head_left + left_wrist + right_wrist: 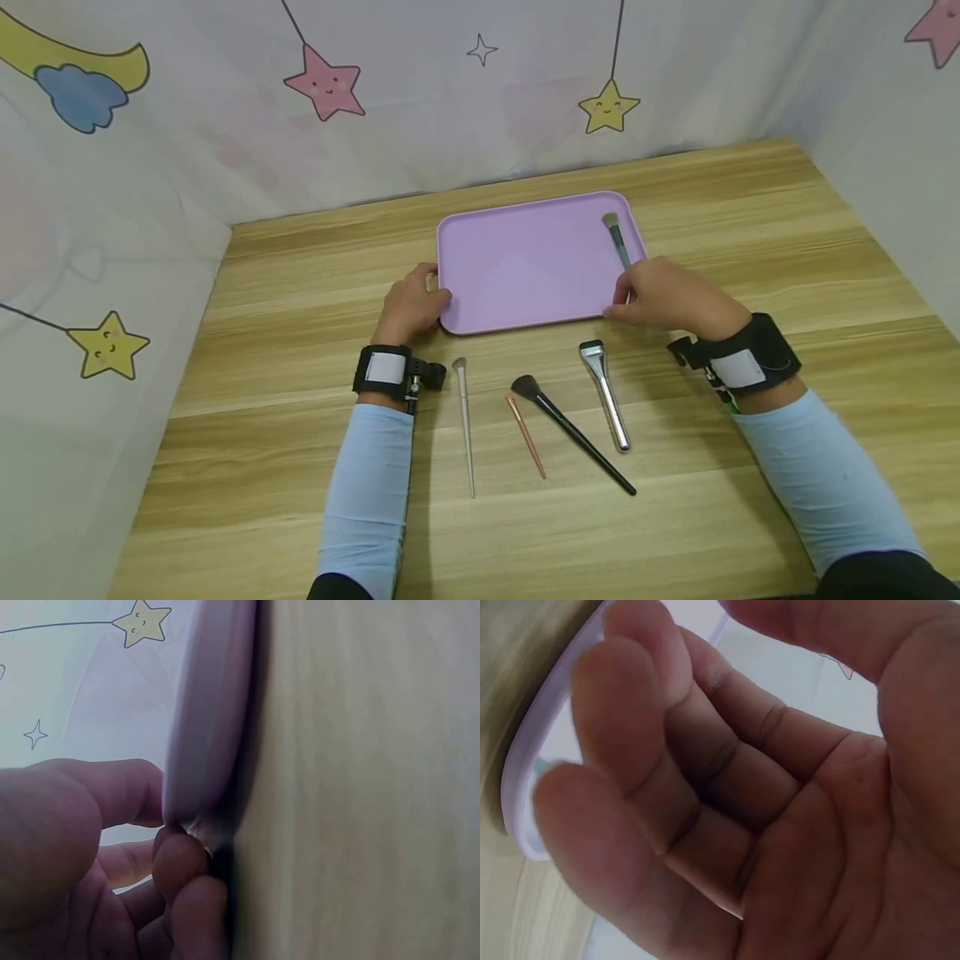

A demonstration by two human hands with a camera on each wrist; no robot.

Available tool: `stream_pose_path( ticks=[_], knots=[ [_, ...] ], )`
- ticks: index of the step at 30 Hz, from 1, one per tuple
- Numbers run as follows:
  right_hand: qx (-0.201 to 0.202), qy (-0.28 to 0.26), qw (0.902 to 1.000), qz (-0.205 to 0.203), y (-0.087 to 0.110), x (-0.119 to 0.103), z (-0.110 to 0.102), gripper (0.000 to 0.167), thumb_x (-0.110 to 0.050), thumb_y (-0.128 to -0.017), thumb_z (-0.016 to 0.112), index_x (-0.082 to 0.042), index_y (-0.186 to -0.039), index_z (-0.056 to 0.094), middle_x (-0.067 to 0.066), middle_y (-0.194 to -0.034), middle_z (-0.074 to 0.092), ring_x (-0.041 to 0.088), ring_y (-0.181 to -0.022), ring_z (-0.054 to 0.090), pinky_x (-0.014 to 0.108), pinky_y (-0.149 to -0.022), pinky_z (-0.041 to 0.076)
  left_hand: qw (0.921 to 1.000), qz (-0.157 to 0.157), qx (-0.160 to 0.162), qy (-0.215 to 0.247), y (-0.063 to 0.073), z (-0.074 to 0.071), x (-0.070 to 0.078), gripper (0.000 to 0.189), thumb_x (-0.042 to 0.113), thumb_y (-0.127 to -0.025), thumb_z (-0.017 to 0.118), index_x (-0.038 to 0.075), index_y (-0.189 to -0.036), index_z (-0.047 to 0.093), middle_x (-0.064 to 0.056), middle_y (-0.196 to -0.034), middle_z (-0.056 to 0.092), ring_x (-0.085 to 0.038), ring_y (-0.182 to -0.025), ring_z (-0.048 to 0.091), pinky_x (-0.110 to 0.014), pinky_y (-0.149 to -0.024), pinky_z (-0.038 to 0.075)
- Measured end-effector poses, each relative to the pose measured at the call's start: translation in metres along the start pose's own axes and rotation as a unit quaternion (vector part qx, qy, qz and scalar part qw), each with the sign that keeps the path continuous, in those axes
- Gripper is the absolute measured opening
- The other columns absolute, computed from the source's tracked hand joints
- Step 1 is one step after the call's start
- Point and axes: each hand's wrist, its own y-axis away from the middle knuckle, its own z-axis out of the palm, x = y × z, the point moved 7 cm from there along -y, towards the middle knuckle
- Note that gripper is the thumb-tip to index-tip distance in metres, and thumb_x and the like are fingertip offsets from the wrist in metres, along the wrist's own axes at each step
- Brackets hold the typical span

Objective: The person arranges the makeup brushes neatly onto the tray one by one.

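Observation:
A lilac tray lies on the wooden table. My left hand pinches its left edge near the front corner, thumb on the rim and fingers below; the left wrist view shows this hand against the tray's side. At the tray's right front corner, my right hand hovers with loosely bent fingers. A green-handled makeup brush lies along the tray's right side, its lower handle partly hidden by that hand. In the right wrist view, the right hand's palm shows nothing gripped, and the thumb stands apart.
In front of the tray lie a slim pale brush, a small copper brush, a long black brush and a silver flat-topped brush. A patterned curtain stands behind the table.

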Motion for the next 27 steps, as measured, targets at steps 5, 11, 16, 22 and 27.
stream_pose_path(
  ticks=[5,11,16,22,27],
  knots=[
    [-0.020,-0.001,0.9998,0.004,0.001,-0.002,0.003,0.021,-0.021,-0.094,0.070,0.000,-0.091,0.074,0.004,-0.072,0.061,0.017,-0.061,0.054,0.032,-0.054,0.045,1.0000,0.000,-0.001,0.001,-0.001,0.000,0.000,0.059,0.026,-0.094,0.054,0.010,-0.150,0.044,-0.019,-0.115,0.060,-0.022,-0.064,0.059,-0.033,-0.059,0.044],
    [-0.037,-0.005,0.9993,0.008,0.003,-0.004,0.007,0.023,-0.022,-0.093,0.070,0.000,-0.090,0.074,0.004,-0.071,0.061,0.018,-0.062,0.054,0.032,-0.056,0.046,1.0000,-0.006,-0.004,0.004,-0.001,0.001,0.000,0.059,0.026,-0.094,0.055,0.011,-0.150,0.044,-0.019,-0.112,0.061,-0.020,-0.059,0.059,-0.032,-0.056,0.044],
    [-0.053,-0.001,0.9986,0.003,0.003,-0.008,0.013,0.023,-0.023,-0.091,0.071,-0.001,-0.086,0.074,0.003,-0.068,0.061,0.017,-0.060,0.054,0.032,-0.056,0.046,1.0000,-0.004,-0.001,0.005,-0.001,0.000,0.000,0.059,0.026,-0.094,0.055,0.011,-0.150,0.045,-0.019,-0.114,0.061,-0.020,-0.061,0.060,-0.032,-0.058,0.045],
    [-0.067,0.012,0.9977,0.005,0.004,-0.011,0.018,0.026,-0.030,-0.088,0.075,-0.004,-0.081,0.074,0.001,-0.066,0.059,0.016,-0.059,0.053,0.031,-0.054,0.045,1.0000,-0.002,-0.001,0.003,-0.001,0.000,0.001,0.059,0.026,-0.093,0.054,0.011,-0.150,0.044,-0.019,-0.112,0.062,-0.020,-0.059,0.059,-0.032,-0.058,0.044],
    [-0.078,0.004,0.9969,0.000,0.004,-0.013,0.023,0.027,-0.031,-0.085,0.078,-0.008,-0.074,0.071,0.000,-0.064,0.059,0.015,-0.056,0.052,0.030,-0.053,0.044,1.0000,-0.002,-0.001,0.006,-0.001,0.000,0.000,0.059,0.025,-0.093,0.054,0.011,-0.150,0.044,-0.018,-0.110,0.062,-0.019,-0.058,0.059,-0.032,-0.057,0.044]
  ],
)
